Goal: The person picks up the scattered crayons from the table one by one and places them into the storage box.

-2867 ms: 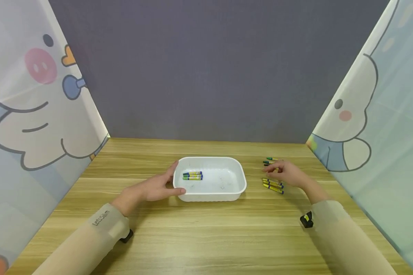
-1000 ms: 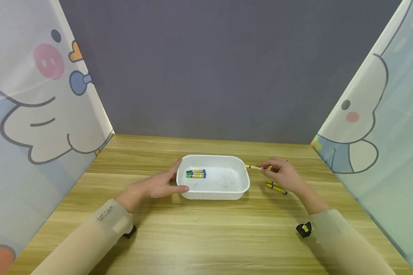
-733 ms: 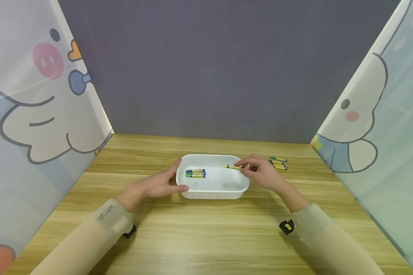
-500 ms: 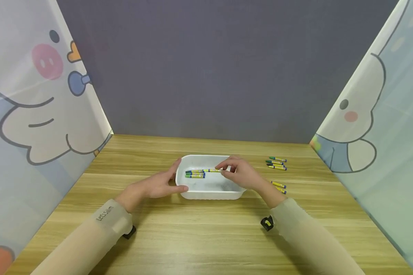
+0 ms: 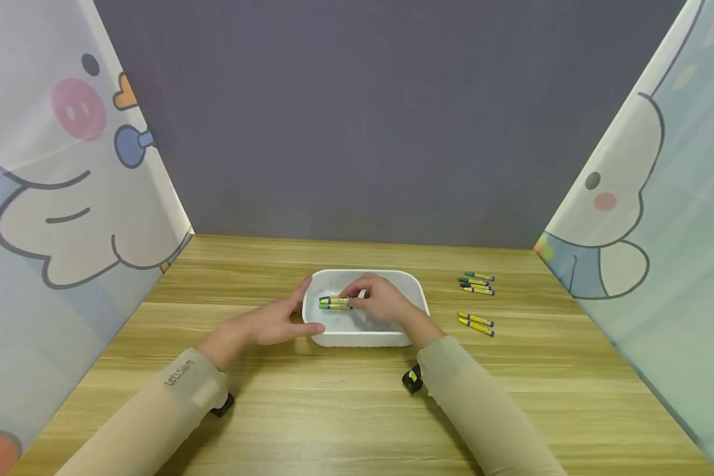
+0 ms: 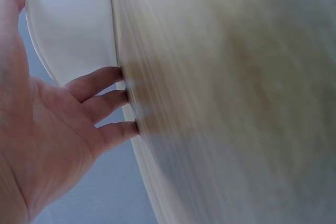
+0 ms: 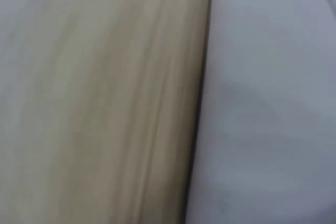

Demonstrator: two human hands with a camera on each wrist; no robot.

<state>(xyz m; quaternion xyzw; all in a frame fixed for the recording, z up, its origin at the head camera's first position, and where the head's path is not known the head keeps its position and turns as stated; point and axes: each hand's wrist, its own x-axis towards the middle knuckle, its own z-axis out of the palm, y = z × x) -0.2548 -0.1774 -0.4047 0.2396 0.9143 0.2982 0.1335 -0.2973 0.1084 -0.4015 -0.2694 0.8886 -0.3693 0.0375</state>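
Observation:
A white plastic tray stands mid-table in the head view. My left hand spans its left end, thumb at the front rim and fingers along the outer side; the left wrist view shows these fingers fairly straight, their tips down by the tray's base. Inside the tray my right hand pinches a yellow crayon between thumb and fingertips. It is right at a small row of crayons with a green one at the front; the others there are partly hidden. The right wrist view shows no hand.
Right of the tray lie two groups of crayons on the wooden table: several green, dark and yellow ones at the back, and two yellow ones nearer. A grey panel closes off the back, with printed cloths at both sides.
From the crayons on the right, my right hand has taken a yellow one and carried it left, over the tray's rim, to the row inside. My left hand has stayed at the tray's left end.

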